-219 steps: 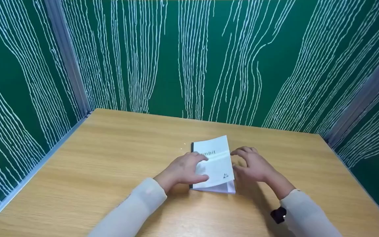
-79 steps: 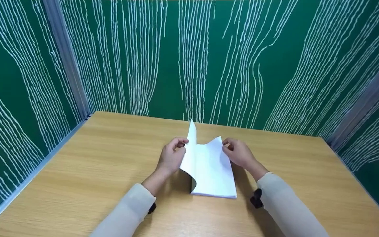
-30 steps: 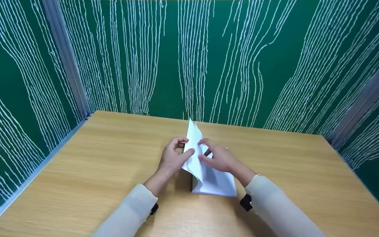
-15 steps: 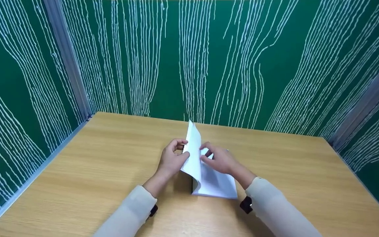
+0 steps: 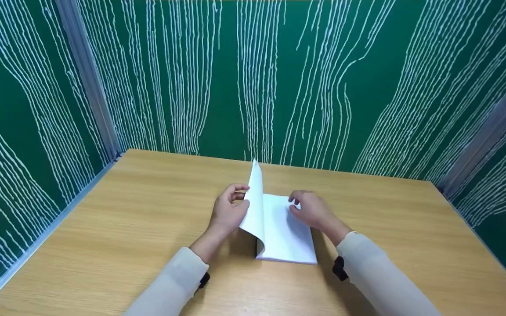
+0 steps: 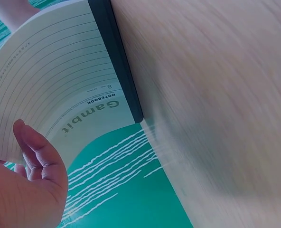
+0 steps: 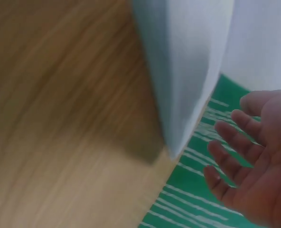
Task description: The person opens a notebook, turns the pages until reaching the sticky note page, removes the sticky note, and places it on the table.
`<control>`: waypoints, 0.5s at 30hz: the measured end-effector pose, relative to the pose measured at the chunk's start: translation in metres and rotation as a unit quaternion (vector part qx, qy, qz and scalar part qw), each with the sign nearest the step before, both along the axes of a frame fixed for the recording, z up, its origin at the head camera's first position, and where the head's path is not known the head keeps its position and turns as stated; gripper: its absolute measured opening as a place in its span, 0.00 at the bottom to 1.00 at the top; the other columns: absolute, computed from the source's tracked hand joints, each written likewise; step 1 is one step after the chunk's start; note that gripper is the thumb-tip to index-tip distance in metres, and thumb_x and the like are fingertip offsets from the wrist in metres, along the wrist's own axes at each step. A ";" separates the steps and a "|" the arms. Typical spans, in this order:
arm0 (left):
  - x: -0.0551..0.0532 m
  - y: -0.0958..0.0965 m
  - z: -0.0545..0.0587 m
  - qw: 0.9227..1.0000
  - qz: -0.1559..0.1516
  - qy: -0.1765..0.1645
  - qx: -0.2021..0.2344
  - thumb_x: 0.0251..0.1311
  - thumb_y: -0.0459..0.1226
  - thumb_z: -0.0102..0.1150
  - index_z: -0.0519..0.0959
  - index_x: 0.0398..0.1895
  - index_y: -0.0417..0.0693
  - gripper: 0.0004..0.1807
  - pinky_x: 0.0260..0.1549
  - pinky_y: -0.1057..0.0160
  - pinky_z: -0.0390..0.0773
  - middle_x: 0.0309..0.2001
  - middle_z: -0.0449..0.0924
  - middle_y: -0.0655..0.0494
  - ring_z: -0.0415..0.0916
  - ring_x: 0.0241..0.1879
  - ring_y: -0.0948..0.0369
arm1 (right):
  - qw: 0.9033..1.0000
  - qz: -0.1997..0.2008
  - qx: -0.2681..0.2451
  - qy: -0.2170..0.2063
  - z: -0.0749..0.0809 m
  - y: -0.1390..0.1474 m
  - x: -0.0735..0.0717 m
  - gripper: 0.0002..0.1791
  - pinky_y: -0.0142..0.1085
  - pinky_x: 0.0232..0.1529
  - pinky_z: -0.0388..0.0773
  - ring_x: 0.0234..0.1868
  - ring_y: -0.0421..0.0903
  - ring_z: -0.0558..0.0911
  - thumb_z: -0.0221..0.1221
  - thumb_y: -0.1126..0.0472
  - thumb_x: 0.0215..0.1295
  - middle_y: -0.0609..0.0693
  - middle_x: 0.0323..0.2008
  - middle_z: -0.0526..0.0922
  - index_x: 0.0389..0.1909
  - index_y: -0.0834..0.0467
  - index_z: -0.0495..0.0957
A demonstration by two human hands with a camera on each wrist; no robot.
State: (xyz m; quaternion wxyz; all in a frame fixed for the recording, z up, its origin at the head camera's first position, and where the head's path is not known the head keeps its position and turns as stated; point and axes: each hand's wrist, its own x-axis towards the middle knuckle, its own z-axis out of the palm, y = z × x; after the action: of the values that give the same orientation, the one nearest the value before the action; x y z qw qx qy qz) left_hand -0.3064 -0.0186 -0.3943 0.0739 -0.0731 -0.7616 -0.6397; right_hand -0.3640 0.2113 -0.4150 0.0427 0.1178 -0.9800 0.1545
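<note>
A notebook (image 5: 290, 239) lies open on the table, its white right-hand page flat. My left hand (image 5: 229, 211) pinches the raised cover and leaves (image 5: 254, 215), which stand up in a curve at the left. In the left wrist view, the pale lined cover (image 6: 69, 90) reads "Gambit NOTEBOOK" beside a black spine (image 6: 116, 61); the fingers of the left hand (image 6: 33, 183) lie on it. My right hand (image 5: 316, 211) hovers over the page's upper right part, fingers loosely bent. The right wrist view shows that hand (image 7: 268, 156) holding nothing, near the notebook's edge (image 7: 190, 71).
The wooden table (image 5: 147, 206) extends on all sides of the notebook. Behind it stands a green wall (image 5: 222, 101) with white wavy lines, and similar panels rise left and right. A dark wrist device (image 5: 340, 268) sits under the right sleeve.
The notebook was closed at first, with the left hand on its cover; then it was opened. The right hand, earlier at the raised leaves, has moved right over the flat page. The left hand keeps its hold.
</note>
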 end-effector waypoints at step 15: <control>-0.002 -0.002 0.001 1.000 0.004 -0.007 0.007 0.53 0.35 0.49 0.72 0.43 0.58 0.14 0.34 0.64 0.75 0.39 0.75 0.57 0.72 0.39 0.60 | 0.997 -0.035 0.075 -0.012 -0.011 0.017 -0.007 0.22 0.56 0.52 0.58 0.51 0.54 0.62 0.55 0.57 0.55 0.52 0.52 0.72 0.53 0.52 0.70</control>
State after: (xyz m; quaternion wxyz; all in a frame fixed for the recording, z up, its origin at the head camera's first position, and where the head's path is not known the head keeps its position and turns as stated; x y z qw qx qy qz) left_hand -0.3080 -0.0204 -0.3936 0.0716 -0.0653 -0.7579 -0.6452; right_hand -0.3715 0.2285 -0.4259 0.0272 0.0842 -0.9928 0.0805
